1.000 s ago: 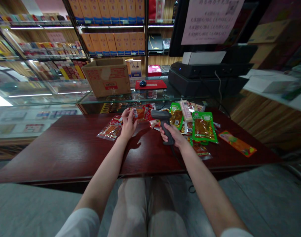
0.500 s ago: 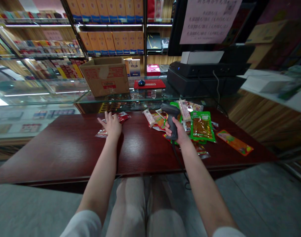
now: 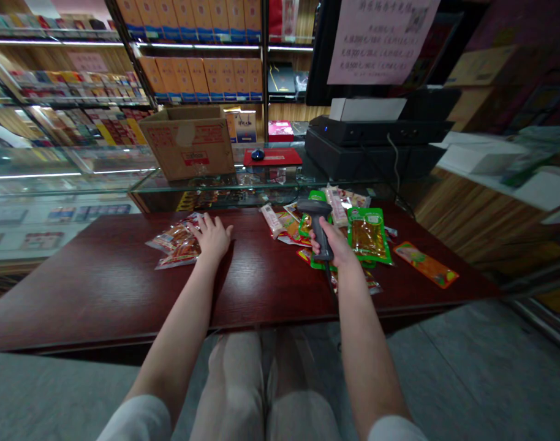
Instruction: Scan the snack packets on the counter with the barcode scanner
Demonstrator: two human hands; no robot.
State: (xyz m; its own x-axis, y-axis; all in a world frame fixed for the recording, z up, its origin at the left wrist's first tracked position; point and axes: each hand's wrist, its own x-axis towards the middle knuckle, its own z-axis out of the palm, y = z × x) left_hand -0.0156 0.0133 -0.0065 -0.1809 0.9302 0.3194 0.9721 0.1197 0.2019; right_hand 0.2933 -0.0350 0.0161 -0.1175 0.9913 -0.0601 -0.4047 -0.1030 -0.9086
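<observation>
Left hand (image 3: 213,237) flat, fingers spread, resting on right edge of red snack packets (image 3: 176,245) on table (image 3: 100,288). Right hand (image 3: 335,245) wrapped round scanner (image 3: 317,223) handle, head pointing away. Unscanned snack pile (image 3: 353,226) sits right beside scanner, well apart from left hand.

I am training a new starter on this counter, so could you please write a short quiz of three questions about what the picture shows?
1. True or false: the right hand grips the handheld scanner by its handle.
2. What lies under the left hand? A) the cardboard box B) the clear snack packets C) the green packet
3. Fill in: the long orange packet lies on the dark red table, to the ______ of the green packet.

Key
1. True.
2. B; the fingers rest flat on the packets' right edge.
3. Right.
</observation>
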